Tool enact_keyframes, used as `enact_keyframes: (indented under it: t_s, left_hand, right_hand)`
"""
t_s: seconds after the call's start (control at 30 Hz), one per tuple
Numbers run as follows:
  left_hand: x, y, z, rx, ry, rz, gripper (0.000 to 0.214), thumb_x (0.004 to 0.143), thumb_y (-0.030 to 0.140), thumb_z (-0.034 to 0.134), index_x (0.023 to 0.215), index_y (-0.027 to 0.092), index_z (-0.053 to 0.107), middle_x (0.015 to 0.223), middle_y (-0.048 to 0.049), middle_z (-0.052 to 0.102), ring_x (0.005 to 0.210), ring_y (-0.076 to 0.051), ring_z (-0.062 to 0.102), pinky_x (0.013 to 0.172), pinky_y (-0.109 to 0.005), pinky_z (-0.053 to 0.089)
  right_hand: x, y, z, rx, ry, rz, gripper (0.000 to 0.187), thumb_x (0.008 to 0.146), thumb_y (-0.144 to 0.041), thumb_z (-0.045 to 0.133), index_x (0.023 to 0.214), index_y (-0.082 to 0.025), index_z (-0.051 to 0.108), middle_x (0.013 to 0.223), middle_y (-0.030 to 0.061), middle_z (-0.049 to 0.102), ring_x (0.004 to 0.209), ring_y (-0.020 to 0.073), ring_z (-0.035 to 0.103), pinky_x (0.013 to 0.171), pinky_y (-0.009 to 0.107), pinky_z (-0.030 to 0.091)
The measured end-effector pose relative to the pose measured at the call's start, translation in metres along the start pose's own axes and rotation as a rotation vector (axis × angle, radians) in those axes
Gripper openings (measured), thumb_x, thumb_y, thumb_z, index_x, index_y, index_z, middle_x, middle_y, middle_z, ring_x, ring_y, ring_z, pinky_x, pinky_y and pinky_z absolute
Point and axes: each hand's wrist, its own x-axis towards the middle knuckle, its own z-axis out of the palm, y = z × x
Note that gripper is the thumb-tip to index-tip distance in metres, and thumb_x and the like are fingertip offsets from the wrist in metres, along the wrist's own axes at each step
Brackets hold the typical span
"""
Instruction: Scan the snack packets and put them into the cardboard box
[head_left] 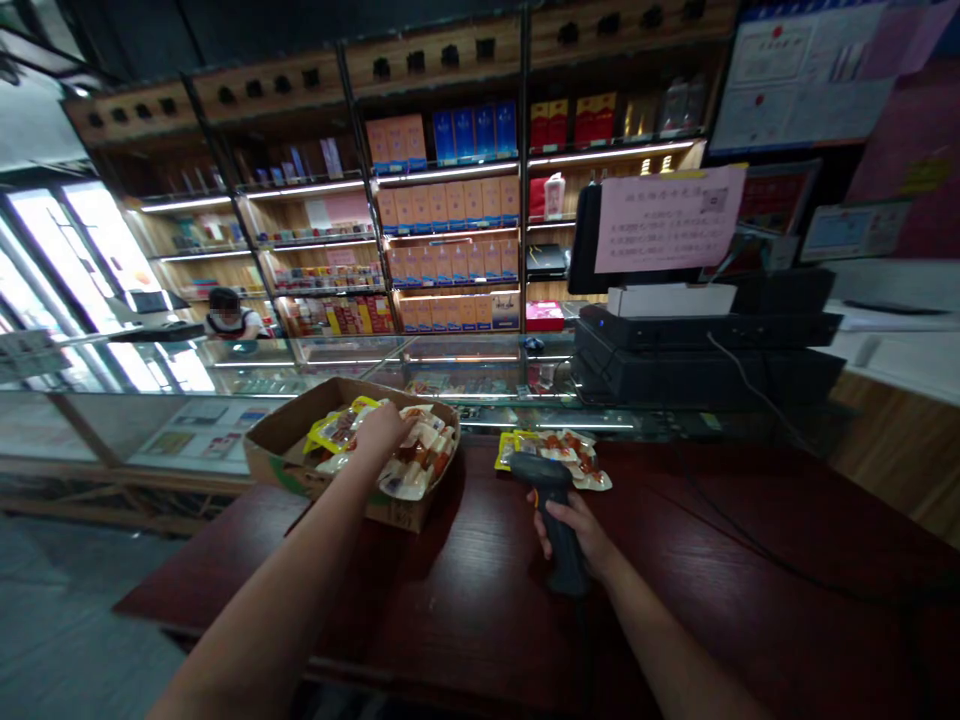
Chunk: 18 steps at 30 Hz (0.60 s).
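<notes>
My right hand [574,525] is wrapped round the grip of a dark barcode scanner [551,485], its head pointing left. Just behind the scanner, a few vacuum-packed food packets [574,450] lie on the dark red table, one with a yellow edge. My left hand [380,430] reaches into an open cardboard box [289,470] on the left. It rests among the packets of brown food [420,450] inside, some in yellow wrapping. The left fingers point down and are mostly hidden, so their grip cannot be made out.
The dark red table [465,600] spans the foreground. Behind it stand glass display counters [472,350] and shelves of boxed goods [450,205]. A monitor with a pink paper sheet [667,220] stands over black till equipment [705,365] on the right. A cable [757,550] crosses the table. Another person [234,315] is far left.
</notes>
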Motion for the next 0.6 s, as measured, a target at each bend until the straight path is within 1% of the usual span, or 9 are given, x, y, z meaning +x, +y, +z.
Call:
enact_keyframes:
  t_s: [0.07,0.1,0.3,0.37,0.4,0.47,0.53,0.57,0.6]
  left_hand:
    - [0.005,-0.007,0.001,0.064,-0.125,-0.044,0.045,0.071,0.049,0.052,0.090,0.010,0.064,0.097,-0.0222,0.065,0.093,-0.034,0.061,0.076,-0.038,0.046]
    - [0.007,-0.008,0.002,0.076,-0.157,-0.050,0.044,0.070,0.048,0.052,0.089,0.010,0.064,0.098,-0.0227,0.065,0.093,-0.034,0.061,0.075,-0.038,0.046]
    - [0.005,0.001,0.005,0.051,-0.157,-0.043,0.029,0.065,0.030,0.056,0.084,0.011,0.065,0.096,-0.0241,0.066,0.093,-0.034,0.062,0.073,-0.036,0.047]
    - [0.002,0.002,0.001,-0.006,-0.106,-0.056,0.029,0.066,0.031,0.055,0.086,0.012,0.063,0.097,-0.0228,0.065,0.093,-0.034,0.061,0.073,-0.037,0.046]
    - [0.000,0.002,-0.002,-0.049,-0.053,-0.059,0.030,0.067,0.032,0.055,0.089,0.012,0.062,0.097,-0.0214,0.065,0.093,-0.033,0.061,0.074,-0.037,0.046]
    - [-0.005,0.004,-0.009,-0.171,0.093,-0.070,0.034,0.069,0.035,0.055,0.096,0.014,0.058,0.096,-0.0177,0.065,0.094,-0.032,0.061,0.077,-0.038,0.046]
    - [-0.009,0.011,-0.015,-0.386,0.217,-0.080,0.042,0.068,0.038,0.060,0.103,0.015,0.053,0.093,-0.0138,0.065,0.092,-0.029,0.061,0.078,-0.038,0.046]
    - [-0.012,0.017,-0.016,-0.549,0.233,-0.090,0.048,0.066,0.038,0.063,0.106,0.015,0.051,0.091,-0.0120,0.065,0.089,-0.027,0.061,0.077,-0.037,0.046]
    - [-0.016,0.024,-0.014,-0.747,0.204,-0.101,0.053,0.064,0.037,0.066,0.109,0.015,0.048,0.089,-0.0101,0.064,0.085,-0.025,0.062,0.074,-0.036,0.047]
  right_hand:
    - [0.001,0.000,-0.001,-0.007,0.010,-0.011,0.038,0.067,-0.042,0.067,0.090,-0.013,0.058,0.055,0.0001,0.061,0.037,0.0120,0.055,0.036,0.021,0.041]
    - [0.001,0.000,-0.002,-0.008,0.018,-0.020,0.038,0.068,-0.042,0.067,0.090,-0.013,0.058,0.055,0.0001,0.061,0.037,0.0120,0.055,0.036,0.021,0.042]
    - [0.001,-0.002,-0.006,-0.010,0.047,-0.026,0.038,0.069,-0.042,0.066,0.092,-0.013,0.058,0.055,-0.0002,0.061,0.037,0.0118,0.055,0.037,0.021,0.042]
    - [0.001,-0.002,-0.006,-0.005,0.053,-0.027,0.038,0.069,-0.042,0.067,0.091,-0.013,0.058,0.054,-0.0004,0.061,0.036,0.0116,0.055,0.036,0.020,0.042]
    - [0.001,-0.002,-0.007,-0.002,0.055,-0.026,0.038,0.068,-0.042,0.067,0.091,-0.013,0.058,0.054,-0.0004,0.061,0.036,0.0116,0.055,0.036,0.020,0.042]
    - [0.002,-0.001,-0.007,0.000,0.057,-0.023,0.040,0.068,-0.042,0.067,0.092,-0.012,0.058,0.054,-0.0001,0.061,0.036,0.0118,0.055,0.036,0.021,0.041]
    - [0.002,-0.001,-0.007,-0.002,0.053,-0.025,0.040,0.068,-0.042,0.067,0.092,-0.012,0.058,0.054,0.0002,0.061,0.036,0.0120,0.055,0.037,0.021,0.042]
    - [0.002,-0.001,-0.008,-0.002,0.050,-0.030,0.039,0.068,-0.042,0.067,0.092,-0.012,0.058,0.055,0.0004,0.061,0.037,0.0119,0.055,0.037,0.021,0.042]
    - [0.002,-0.001,-0.008,-0.002,0.050,-0.036,0.038,0.069,-0.042,0.066,0.092,-0.012,0.058,0.055,0.0005,0.062,0.037,0.0117,0.055,0.037,0.021,0.042]
